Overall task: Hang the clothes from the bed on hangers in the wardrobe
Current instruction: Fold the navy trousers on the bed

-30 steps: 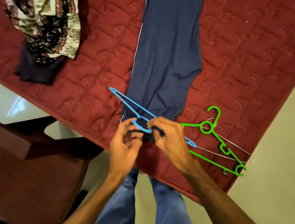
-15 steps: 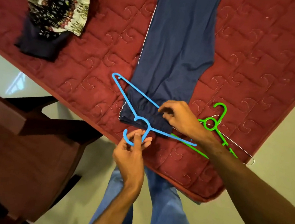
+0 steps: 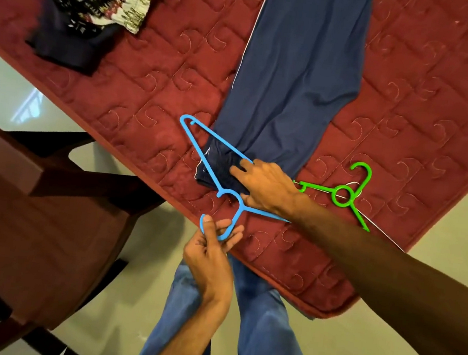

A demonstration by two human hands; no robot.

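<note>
As the left hand (image 3: 212, 258) pinches the blue hanger's (image 3: 202, 156) hook and the right hand (image 3: 269, 187) only presses the navy trousers (image 3: 297, 68) flat-fingered, their hem may slip out

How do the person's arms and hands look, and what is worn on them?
Both forearms are bare as far as the frame shows: no sleeve is in view on the left forearm or the right forearm. The left hand and the right hand carry no glove, and I see no ring, watch or bracelet. The legs wear blue jeans.
</note>
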